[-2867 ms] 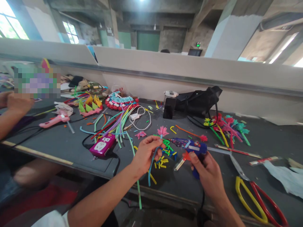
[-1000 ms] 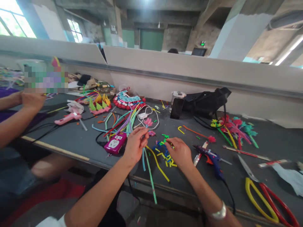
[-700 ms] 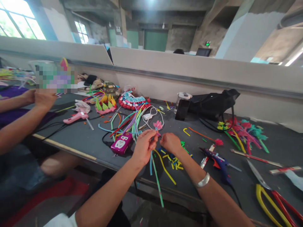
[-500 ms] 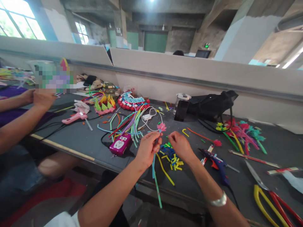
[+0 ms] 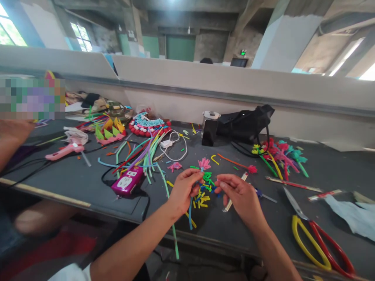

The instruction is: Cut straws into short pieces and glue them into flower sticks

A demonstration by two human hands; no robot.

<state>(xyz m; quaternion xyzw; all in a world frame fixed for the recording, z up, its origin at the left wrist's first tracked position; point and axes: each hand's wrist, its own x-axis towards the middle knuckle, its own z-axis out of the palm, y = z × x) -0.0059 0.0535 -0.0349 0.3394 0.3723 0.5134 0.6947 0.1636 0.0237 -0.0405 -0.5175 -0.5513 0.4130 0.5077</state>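
My left hand (image 5: 185, 186) is closed in a pinch on a pink flower (image 5: 204, 164) made of thin strips. A blue stem (image 5: 190, 218) hangs below this hand. To its right, my right hand (image 5: 239, 194) has thumb and fingers pressed together. What they hold, if anything, is too small to make out. Short yellow cut pieces (image 5: 201, 200) and green cut pieces (image 5: 208, 178) lie on the table beneath and between my hands. Partly hidden behind my right hand is a dark blue glue gun (image 5: 258, 192).
Scissors (image 5: 306, 220) with yellow and red handles lie at the right. Several finished flowers (image 5: 283, 152) are heaped near a black bag (image 5: 249, 127). Left of my hands are a purple power box (image 5: 128, 181), loose coloured strips (image 5: 149, 154) and a pink glue gun (image 5: 64, 151). Another person sits far left.
The view has swung to the right, so the table's things appear further left. My right hand has turned and shifted, its fingers still pinched. My left hand keeps the pink flower.
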